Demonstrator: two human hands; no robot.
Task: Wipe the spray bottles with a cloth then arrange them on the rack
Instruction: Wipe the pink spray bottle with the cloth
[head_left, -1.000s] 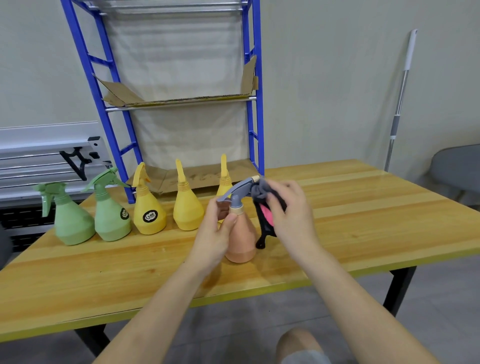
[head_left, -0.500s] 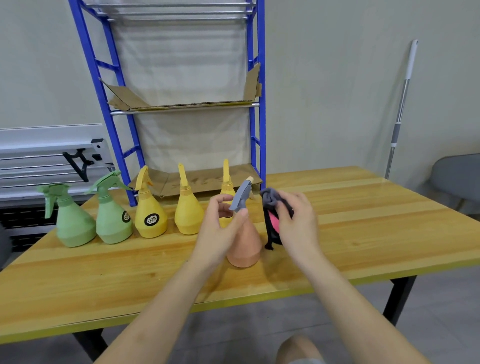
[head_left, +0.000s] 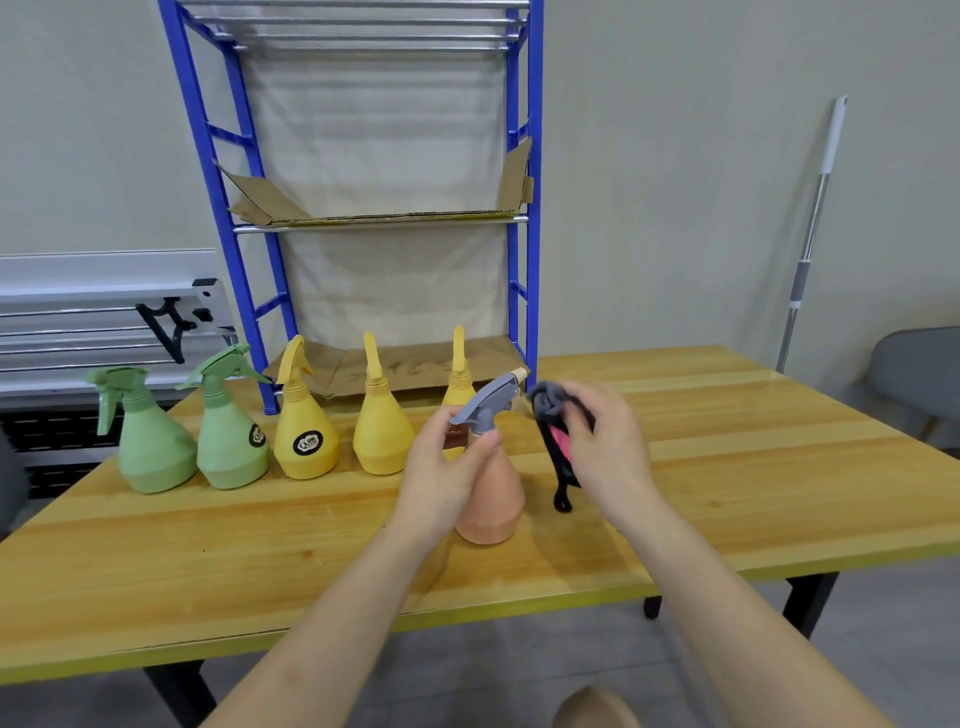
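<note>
Left hand (head_left: 441, 467) grips the neck of the peach plastic spray bottle (head_left: 491, 493) with the grey trigger head, standing on the yellow wooden table (head_left: 727, 467) near the front edge; right hand (head_left: 605, 447) pinches the bunched dark grey cloth (head_left: 553, 410) just right of the nozzle. Best bet: keep the neck pinned, wipe nozzle-down so the base doesn't skate. Open tabletop lies right; five more bottles crowd the left, and the blue metal rack (head_left: 530, 208) stands behind with cardboard-lined shelves free.

Matt plastic spray bottles (head_left: 306, 431) stand on a glossy varnished wood bench (head_left: 727, 467), beside soft dark cloth (head_left: 550, 402) and creased cardboard (head_left: 405, 364).
</note>
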